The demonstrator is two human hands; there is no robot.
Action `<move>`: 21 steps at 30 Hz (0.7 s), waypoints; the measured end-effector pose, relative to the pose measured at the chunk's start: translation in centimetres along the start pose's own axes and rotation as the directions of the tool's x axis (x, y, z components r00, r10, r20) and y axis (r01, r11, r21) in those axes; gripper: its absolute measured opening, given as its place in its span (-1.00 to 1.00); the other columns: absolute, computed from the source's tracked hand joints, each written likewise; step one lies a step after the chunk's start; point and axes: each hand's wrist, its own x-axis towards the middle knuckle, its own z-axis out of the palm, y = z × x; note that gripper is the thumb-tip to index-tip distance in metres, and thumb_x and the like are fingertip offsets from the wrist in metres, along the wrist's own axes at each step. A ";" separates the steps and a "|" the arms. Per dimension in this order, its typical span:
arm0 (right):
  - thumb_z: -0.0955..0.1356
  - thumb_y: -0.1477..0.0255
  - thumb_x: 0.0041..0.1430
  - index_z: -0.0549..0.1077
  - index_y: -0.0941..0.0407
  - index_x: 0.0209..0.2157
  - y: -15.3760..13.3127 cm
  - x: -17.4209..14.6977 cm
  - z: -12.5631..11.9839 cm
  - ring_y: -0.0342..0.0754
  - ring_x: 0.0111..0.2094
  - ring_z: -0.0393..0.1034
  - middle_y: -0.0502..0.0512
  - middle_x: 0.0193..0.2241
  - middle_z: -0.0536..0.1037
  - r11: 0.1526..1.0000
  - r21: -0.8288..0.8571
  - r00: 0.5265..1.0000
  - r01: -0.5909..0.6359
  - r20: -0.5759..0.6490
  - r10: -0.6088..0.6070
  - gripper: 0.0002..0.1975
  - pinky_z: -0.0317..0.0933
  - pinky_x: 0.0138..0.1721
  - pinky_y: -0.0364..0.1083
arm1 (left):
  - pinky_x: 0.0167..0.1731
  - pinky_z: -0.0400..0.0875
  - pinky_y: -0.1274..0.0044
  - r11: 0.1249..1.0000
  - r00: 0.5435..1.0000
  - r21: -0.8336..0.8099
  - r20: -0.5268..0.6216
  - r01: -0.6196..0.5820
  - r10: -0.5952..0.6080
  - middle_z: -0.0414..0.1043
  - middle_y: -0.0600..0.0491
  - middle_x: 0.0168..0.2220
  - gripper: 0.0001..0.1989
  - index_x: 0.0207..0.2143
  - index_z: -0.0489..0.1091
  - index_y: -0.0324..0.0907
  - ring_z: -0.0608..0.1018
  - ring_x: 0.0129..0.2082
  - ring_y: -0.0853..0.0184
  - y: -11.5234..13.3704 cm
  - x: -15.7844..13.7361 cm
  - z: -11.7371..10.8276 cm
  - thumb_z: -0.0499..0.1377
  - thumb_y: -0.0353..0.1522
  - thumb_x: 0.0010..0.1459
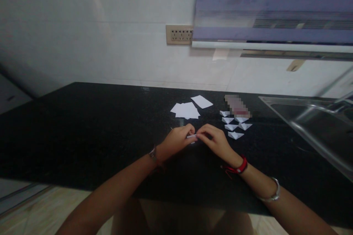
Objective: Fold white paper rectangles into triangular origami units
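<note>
Between my two hands is a small piece of white folded paper (191, 136), mostly covered by fingers. My left hand (178, 137) grips its left side, fingers curled and thumb on top. At the paper's right end, my right hand (213, 137) pinches with thumb and fingertips. Just beyond my hands lies a loose pile of white paper sheets (187, 111), with a single sheet (202, 101) behind it to the right. Several small folded paper boats (235, 135) stand in a cluster right of my right hand.
All this is on a black countertop (82, 136). A blurred-out flat object (237, 105) lies behind the folded papers. At the right a metal sink (292, 125) is set into the counter. The tiled wall behind carries a socket panel (180, 35) and a purple-grey blind (264, 11).
</note>
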 end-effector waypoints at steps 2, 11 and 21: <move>0.22 0.49 0.08 0.36 0.13 -0.48 -0.1 0.0 0.1 -0.12 -0.43 0.27 0.05 -0.50 0.39 1.000 -0.016 1.000 -0.004 -0.003 0.004 -0.87 0.14 -0.40 -0.15 | -0.55 0.17 0.65 0.999 1.000 -0.033 -0.004 0.015 -0.015 0.31 0.16 -0.52 -0.86 -0.43 0.26 -0.19 0.35 -0.55 0.48 0.2 0.1 -0.1 0.12 -0.31 -0.01; 0.24 0.45 0.06 0.36 0.16 -0.40 0.6 0.1 0.2 -0.14 -0.45 0.25 0.04 -0.47 0.40 0.991 0.030 0.991 -0.132 0.025 0.131 -0.90 0.11 -0.43 -0.18 | -0.60 0.17 0.68 0.921 0.988 -0.360 0.008 0.145 -0.153 0.25 0.19 -0.56 -0.84 -0.43 0.20 -0.21 0.31 -0.60 0.53 -0.2 0.3 0.3 0.15 -0.39 -0.09; 0.23 0.48 0.03 0.33 0.17 -0.50 0.6 0.1 0.5 -0.21 -0.58 0.13 -0.06 -0.62 0.27 0.983 0.028 0.982 -0.180 0.065 0.178 -0.90 -0.01 -0.55 -0.21 | -0.55 0.21 0.68 0.740 0.974 -0.636 0.098 0.220 -0.205 0.25 0.17 -0.51 -0.77 -0.43 0.14 -0.22 0.35 -0.55 0.53 -0.9 0.6 1.5 0.18 -0.42 -0.13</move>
